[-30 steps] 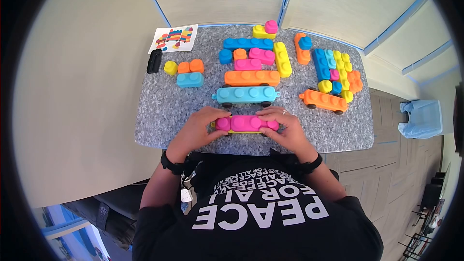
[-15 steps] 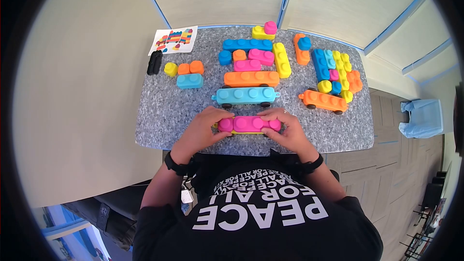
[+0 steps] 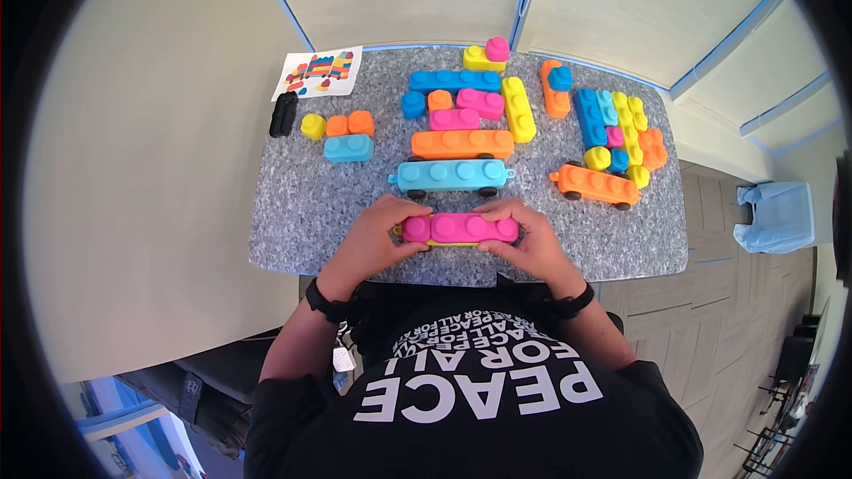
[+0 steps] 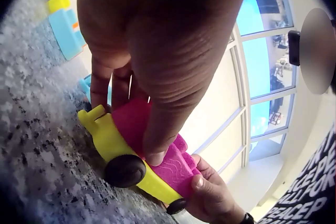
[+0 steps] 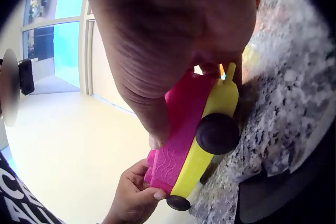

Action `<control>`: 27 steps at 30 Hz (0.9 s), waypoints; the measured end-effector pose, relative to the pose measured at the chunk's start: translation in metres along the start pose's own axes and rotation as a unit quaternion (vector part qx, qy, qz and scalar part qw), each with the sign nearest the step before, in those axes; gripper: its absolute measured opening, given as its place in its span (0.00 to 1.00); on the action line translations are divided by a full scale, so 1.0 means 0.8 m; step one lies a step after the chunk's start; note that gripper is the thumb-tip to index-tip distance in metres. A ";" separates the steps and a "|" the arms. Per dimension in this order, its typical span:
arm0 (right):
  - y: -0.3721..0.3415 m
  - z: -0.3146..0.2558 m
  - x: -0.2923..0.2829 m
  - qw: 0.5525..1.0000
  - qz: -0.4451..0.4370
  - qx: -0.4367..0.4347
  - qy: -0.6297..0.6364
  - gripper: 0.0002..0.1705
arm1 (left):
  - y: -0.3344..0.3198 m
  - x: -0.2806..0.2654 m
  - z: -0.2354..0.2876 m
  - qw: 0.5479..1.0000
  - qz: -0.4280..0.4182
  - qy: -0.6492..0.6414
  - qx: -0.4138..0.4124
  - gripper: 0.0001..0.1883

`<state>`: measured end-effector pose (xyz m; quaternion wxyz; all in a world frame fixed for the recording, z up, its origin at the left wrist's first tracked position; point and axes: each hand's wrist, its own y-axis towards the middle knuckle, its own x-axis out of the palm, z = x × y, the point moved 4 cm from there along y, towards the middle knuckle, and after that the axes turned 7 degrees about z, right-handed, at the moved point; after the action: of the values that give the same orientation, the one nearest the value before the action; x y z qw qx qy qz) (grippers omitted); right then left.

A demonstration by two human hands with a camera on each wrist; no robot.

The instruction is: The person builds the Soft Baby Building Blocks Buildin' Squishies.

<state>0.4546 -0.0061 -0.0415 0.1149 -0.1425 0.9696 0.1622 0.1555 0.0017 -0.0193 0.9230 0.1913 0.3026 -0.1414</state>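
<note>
Grey tabletop point(image 3: 284, 231); yellow wheeled base point(image 5: 193, 170) under pink blocks point(image 3: 457, 228), between left hand point(image 3: 377, 235) and right hand point(image 3: 532, 239), each pinching 1 end of the blocks. Likely light, stiff plastic; grip sides, above wheels point(image 5: 217, 133).

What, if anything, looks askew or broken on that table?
Nothing stands out. The pink blocks sit in line on the yellow wheeled base, and the turquoise wheeled base stands upright; no damage shows.

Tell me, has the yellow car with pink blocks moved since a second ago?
Yes, the yellow car shifted slightly right in the head view, judged against the light blue wheeled base.
</note>
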 end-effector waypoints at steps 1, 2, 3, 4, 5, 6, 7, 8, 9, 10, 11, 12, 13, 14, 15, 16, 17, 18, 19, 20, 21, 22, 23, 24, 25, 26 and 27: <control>0.000 0.001 0.000 1.000 0.001 0.003 0.006 0.28 | 0.000 0.001 -0.002 1.000 0.002 -0.004 0.000 0.33; -0.001 0.002 0.001 1.000 0.002 0.006 0.011 0.28 | 0.000 0.002 -0.003 1.000 0.005 -0.009 -0.001 0.33; -0.001 0.003 0.000 1.000 0.004 0.006 0.013 0.28 | -0.001 0.002 -0.004 1.000 0.008 -0.014 -0.001 0.33; -0.002 0.005 0.000 1.000 0.006 0.006 0.016 0.28 | -0.001 0.003 -0.006 1.000 0.011 -0.019 -0.002 0.33; -0.002 0.006 0.000 1.000 0.008 0.006 0.018 0.27 | -0.001 0.004 -0.007 1.000 0.012 -0.024 -0.002 0.33; -0.002 0.005 0.000 1.000 0.008 0.004 0.012 0.27 | -0.001 0.005 -0.008 0.999 0.014 -0.028 -0.003 0.33; -0.002 0.005 -0.001 1.000 0.008 0.001 0.007 0.27 | -0.001 0.005 -0.009 0.999 0.016 -0.033 -0.003 0.33; -0.002 0.005 -0.002 1.000 0.009 -0.002 0.001 0.27 | 0.000 0.005 -0.008 0.999 0.016 -0.029 0.000 0.33; -0.002 0.005 -0.003 1.000 0.011 -0.003 0.000 0.27 | 0.000 0.006 -0.008 1.000 0.016 -0.025 0.002 0.33; -0.002 0.007 -0.003 1.000 0.012 -0.004 -0.002 0.26 | 0.000 0.006 -0.007 1.000 0.017 -0.021 0.004 0.33; -0.002 0.007 -0.002 1.000 0.013 -0.006 -0.003 0.26 | -0.001 0.006 -0.007 1.000 0.019 -0.023 0.005 0.33; -0.002 0.007 -0.002 1.000 0.012 -0.006 -0.005 0.27 | -0.001 0.006 -0.007 0.999 0.020 -0.024 0.007 0.33; -0.002 0.007 -0.003 1.000 0.012 -0.006 -0.008 0.27 | 0.000 0.006 -0.007 0.999 0.021 -0.026 0.009 0.33; -0.002 0.007 -0.003 1.000 0.011 -0.006 -0.010 0.27 | -0.001 0.007 -0.009 0.999 0.019 -0.026 0.010 0.34; -0.003 0.007 -0.003 1.000 0.011 -0.005 -0.009 0.28 | -0.001 0.008 -0.011 0.999 0.018 -0.025 0.010 0.34; -0.003 0.007 -0.003 1.000 0.010 -0.004 -0.007 0.28 | -0.001 0.007 -0.011 1.000 0.016 -0.024 0.011 0.35; -0.002 0.006 -0.003 1.000 0.008 -0.003 -0.006 0.29 | -0.001 0.007 -0.009 1.000 0.009 -0.018 0.016 0.35; -0.001 0.004 -0.004 1.000 0.007 -0.008 -0.012 0.30 | 0.000 0.005 -0.007 1.000 0.002 -0.013 0.022 0.35; 0.001 -0.003 -0.005 1.000 0.005 -0.012 -0.019 0.30 | 0.002 0.001 -0.003 1.000 -0.005 -0.007 0.028 0.36; 0.004 -0.010 -0.008 1.000 0.004 -0.017 -0.025 0.31 | 0.006 -0.008 0.004 1.000 0.002 0.003 0.023 0.36; 0.007 -0.016 -0.013 0.999 0.012 -0.021 -0.021 0.31 | 0.011 -0.021 0.012 1.000 0.010 0.014 0.018 0.35; 0.009 -0.022 -0.020 0.999 0.021 -0.025 -0.018 0.31 | 0.016 -0.033 0.016 0.999 0.017 0.025 0.013 0.35; 0.010 -0.025 -0.027 0.999 0.029 -0.029 -0.014 0.31 | 0.023 -0.053 0.010 0.997 0.048 0.051 0.011 0.35; 0.011 -0.025 -0.036 0.999 0.042 -0.022 -0.003 0.30 | 0.030 -0.078 -0.003 0.994 0.079 0.077 0.010 0.35; 0.011 -0.024 -0.046 0.998 0.056 -0.016 0.007 0.30 | 0.038 -0.103 -0.030 0.991 0.107 0.083 -0.011 0.34; 0.010 -0.022 -0.054 0.997 0.070 -0.009 0.018 0.29 | 0.047 -0.130 -0.059 0.986 0.135 0.089 -0.032 0.33; 0.007 -0.019 -0.060 0.996 0.076 -0.002 0.038 0.27 | 0.058 -0.155 -0.077 0.981 0.144 0.130 -0.020 0.34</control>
<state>0.4948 0.0054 -0.0127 0.0653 -0.0749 0.9810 0.1667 0.0455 0.0881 0.0232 0.8899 0.2315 0.3923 0.0256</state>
